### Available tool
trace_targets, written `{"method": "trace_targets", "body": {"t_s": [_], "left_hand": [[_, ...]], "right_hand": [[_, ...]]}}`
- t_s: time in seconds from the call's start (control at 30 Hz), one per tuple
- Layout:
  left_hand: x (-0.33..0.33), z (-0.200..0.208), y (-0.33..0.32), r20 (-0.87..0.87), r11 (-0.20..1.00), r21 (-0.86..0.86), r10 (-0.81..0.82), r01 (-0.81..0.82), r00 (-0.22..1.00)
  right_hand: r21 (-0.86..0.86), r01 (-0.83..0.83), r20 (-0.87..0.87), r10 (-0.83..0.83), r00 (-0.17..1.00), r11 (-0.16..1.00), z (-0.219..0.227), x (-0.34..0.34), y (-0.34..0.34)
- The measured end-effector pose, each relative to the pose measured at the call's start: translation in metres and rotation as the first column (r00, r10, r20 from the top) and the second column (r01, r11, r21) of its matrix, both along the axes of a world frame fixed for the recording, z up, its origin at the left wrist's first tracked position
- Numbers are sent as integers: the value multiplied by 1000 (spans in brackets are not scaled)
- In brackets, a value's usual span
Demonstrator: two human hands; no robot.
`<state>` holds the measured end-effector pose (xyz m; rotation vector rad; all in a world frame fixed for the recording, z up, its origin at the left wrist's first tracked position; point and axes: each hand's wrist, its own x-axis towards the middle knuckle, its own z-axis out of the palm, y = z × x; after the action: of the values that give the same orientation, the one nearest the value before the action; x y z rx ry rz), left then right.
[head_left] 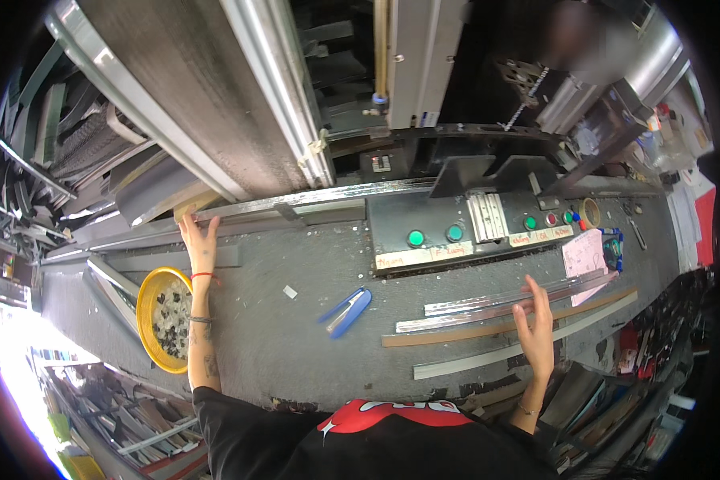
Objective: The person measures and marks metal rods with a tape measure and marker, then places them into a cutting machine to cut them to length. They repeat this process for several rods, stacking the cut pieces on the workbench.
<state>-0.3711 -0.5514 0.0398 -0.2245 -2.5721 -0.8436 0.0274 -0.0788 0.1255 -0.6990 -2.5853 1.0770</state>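
My left hand (199, 243) reaches to the back left of the grey workbench (256, 320), thumb and fingers apart. Its fingertips are at the left end of a long shiny metal profile (328, 194); I cannot tell whether they touch it. Fingers spread, my right hand (536, 332) hovers at or just above several long strips on the bench's right side. Among these are a shiny strip (448, 322), a brown strip (408, 339) and a pale grey strip (456, 367). A blue stapler (348, 313) lies between my hands.
Beside my left forearm stands a yellow bowl (142, 320) of small black and clear pieces. A control panel (392, 232) with green and red buttons is at the back. Pink paper (582, 256) and a tape roll (590, 211) lie right. Machine columns (280, 88) rise behind.
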Motion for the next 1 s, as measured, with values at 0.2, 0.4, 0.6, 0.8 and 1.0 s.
{"method": "trace_targets", "body": {"t_s": [0.2,0.4,0.6,0.8,1.0], "left_hand": [[19,6,67,86,638,656,-595,404,799],[37,3,106,189,764,490,-564,420,804],[61,6,136,20,903,367,-248,224,968],[134,21,181,-160,776,-206,-627,595,762],[154,26,228,29,590,-378,-763,713,646]], "right_hand": [[-34,36,-4,-36,999,999,2,8,3],[-58,42,-78,-47,996,997,-8,30,20],[184,208,-263,-156,952,961,-49,11,146],[366,274,-371,-131,919,889,-61,-57,275],[383,69,-124,-22,992,921,-54,-93,339]]}}
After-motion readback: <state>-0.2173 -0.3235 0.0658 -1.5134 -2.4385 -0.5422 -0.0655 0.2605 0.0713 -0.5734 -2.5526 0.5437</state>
